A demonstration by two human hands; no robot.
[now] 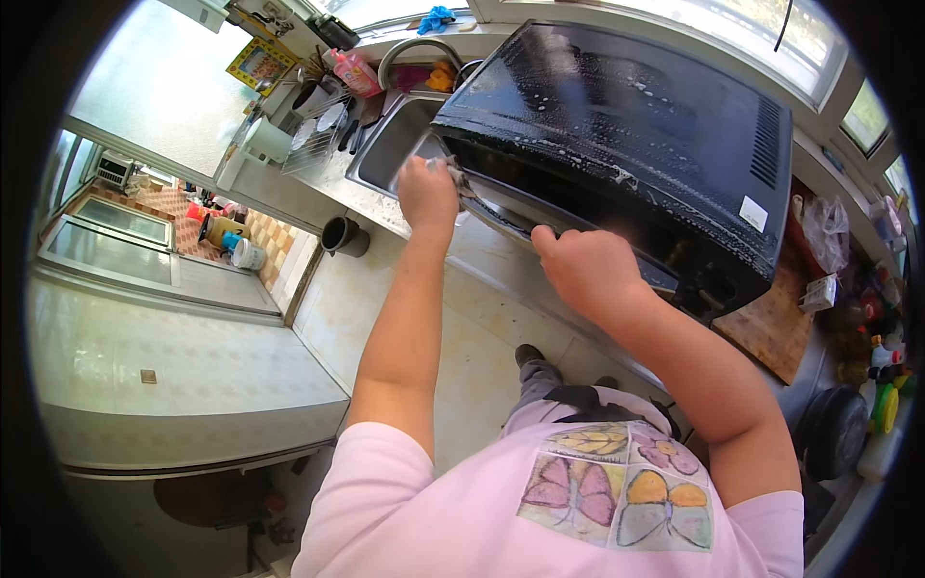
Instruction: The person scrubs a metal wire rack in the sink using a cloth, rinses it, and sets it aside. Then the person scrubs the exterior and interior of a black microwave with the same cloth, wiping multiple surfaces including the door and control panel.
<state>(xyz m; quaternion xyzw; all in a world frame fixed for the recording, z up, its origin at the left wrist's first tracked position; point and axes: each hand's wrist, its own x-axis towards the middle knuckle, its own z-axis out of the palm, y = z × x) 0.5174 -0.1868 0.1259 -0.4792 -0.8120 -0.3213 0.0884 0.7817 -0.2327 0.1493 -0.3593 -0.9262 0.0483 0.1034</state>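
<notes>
A black countertop oven [607, 108] stands in front of me, its top wet and streaked with suds. Its front door [498, 209] is tilted partway down, with a dark gap above it. My left hand [426, 191] grips a greyish cloth [459, 178] against the door's left end. Farther right, my right hand [589, 264] has its fingers curled over the door's edge or handle; the fingertips are hidden. The oven's inside is too dark to make out.
A steel sink [397, 144] with a curved faucet [419, 45] adjoins the oven on the left. Beyond it are a pink pump bottle [355, 72] and a wire dish rack [307, 144]. A dark bin [345, 237] stands on the floor. A wooden cutting board [769, 325] lies right of the oven.
</notes>
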